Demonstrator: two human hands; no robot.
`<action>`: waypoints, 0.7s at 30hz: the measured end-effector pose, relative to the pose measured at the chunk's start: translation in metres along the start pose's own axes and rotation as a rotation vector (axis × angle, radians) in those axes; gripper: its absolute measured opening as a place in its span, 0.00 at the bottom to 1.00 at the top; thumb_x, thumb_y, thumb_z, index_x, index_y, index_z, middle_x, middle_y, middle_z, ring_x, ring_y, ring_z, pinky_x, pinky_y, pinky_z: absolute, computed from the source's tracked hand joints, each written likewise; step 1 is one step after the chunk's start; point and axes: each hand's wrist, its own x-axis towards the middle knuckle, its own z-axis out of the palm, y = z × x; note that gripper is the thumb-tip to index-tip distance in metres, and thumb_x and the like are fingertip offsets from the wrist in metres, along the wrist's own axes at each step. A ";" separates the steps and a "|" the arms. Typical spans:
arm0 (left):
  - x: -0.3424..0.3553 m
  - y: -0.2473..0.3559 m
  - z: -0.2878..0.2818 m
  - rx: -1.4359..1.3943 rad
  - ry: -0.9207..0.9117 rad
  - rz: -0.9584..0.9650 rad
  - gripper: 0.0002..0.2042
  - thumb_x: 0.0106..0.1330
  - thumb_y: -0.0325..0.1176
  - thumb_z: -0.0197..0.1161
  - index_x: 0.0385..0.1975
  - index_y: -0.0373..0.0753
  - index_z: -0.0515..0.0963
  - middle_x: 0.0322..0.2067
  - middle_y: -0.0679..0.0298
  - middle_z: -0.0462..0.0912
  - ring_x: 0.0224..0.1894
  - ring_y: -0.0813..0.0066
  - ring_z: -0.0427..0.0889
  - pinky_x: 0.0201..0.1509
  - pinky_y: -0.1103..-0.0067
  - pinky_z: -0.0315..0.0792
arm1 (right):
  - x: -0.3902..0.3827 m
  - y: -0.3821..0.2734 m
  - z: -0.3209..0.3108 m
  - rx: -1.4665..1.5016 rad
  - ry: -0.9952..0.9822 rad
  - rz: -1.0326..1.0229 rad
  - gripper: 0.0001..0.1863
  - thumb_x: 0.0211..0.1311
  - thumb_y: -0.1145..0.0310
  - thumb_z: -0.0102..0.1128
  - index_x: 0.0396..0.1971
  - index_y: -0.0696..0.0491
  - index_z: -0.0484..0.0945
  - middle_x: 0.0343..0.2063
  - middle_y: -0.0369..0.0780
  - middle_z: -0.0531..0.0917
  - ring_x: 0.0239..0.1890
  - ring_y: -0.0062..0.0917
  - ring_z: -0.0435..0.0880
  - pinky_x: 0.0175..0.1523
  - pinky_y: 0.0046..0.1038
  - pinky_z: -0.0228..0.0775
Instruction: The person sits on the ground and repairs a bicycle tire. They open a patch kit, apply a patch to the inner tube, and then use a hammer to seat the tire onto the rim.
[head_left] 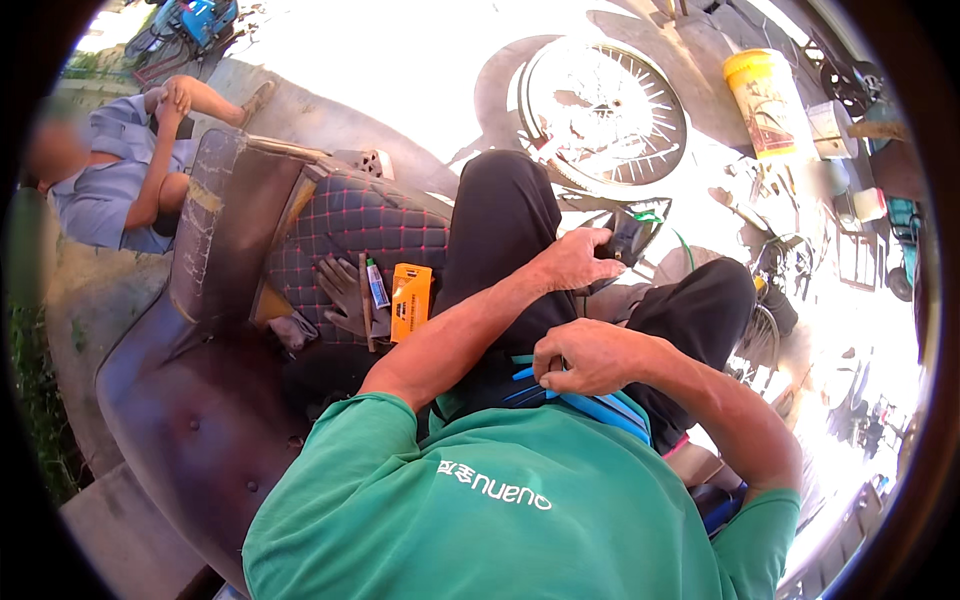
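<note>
My left hand (pixel 575 262) reaches out between my knees, thumb and fingers apart, beside a dark, glossy object (pixel 630 236) whose kind I cannot make out. Some bright green strip (pixel 648 216) lies on that object's far edge. Close to my waist, my right hand (pixel 595 356) is curled with its fingertips together. Whatever it may pinch is hidden. Just under it runs a blue-edged item (pixel 612 413) across my lap, partly covered by my hand and shirt.
On the quilted seat (pixel 345 215) to my left lie grey work gloves (pixel 345 297), a stick (pixel 365 300), a small tube (pixel 377 284) and an orange box (pixel 411 300). A spoked wheel (pixel 605 112) lies ahead; a yellow bucket (pixel 768 100) stands farther right. Another person (pixel 125 180) sits at far left.
</note>
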 end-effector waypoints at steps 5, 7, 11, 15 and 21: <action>0.000 0.005 -0.011 0.100 -0.024 -0.058 0.15 0.63 0.35 0.69 0.43 0.30 0.81 0.33 0.60 0.86 0.34 0.76 0.81 0.41 0.74 0.75 | -0.006 -0.004 -0.007 0.080 0.006 0.004 0.10 0.62 0.71 0.62 0.39 0.61 0.83 0.32 0.44 0.86 0.35 0.31 0.87 0.44 0.31 0.78; 0.004 -0.001 -0.018 0.046 -0.044 -0.102 0.17 0.63 0.35 0.69 0.47 0.31 0.80 0.34 0.61 0.86 0.34 0.77 0.81 0.39 0.74 0.76 | -0.016 0.002 -0.011 0.112 0.073 -0.053 0.09 0.61 0.72 0.60 0.37 0.61 0.82 0.32 0.45 0.86 0.35 0.33 0.87 0.45 0.33 0.77; 0.004 0.006 -0.018 -0.023 -0.018 -0.080 0.18 0.64 0.35 0.68 0.50 0.32 0.80 0.36 0.63 0.85 0.32 0.82 0.77 0.37 0.78 0.74 | -0.040 0.010 0.000 0.180 0.184 -0.094 0.08 0.62 0.72 0.59 0.36 0.61 0.82 0.33 0.46 0.86 0.37 0.35 0.87 0.46 0.35 0.78; 0.011 0.014 -0.017 -0.032 -0.044 -0.092 0.16 0.64 0.33 0.69 0.48 0.31 0.80 0.36 0.63 0.86 0.34 0.80 0.78 0.42 0.77 0.74 | -0.037 0.008 -0.001 0.083 0.173 -0.103 0.09 0.60 0.73 0.59 0.37 0.59 0.83 0.33 0.46 0.86 0.39 0.39 0.87 0.46 0.38 0.77; 0.013 0.002 -0.009 0.000 -0.025 -0.083 0.16 0.62 0.34 0.70 0.47 0.32 0.81 0.35 0.61 0.87 0.36 0.78 0.81 0.45 0.76 0.75 | -0.034 0.009 -0.001 -0.378 0.192 -0.217 0.10 0.61 0.68 0.57 0.36 0.57 0.83 0.34 0.45 0.84 0.39 0.41 0.85 0.44 0.41 0.77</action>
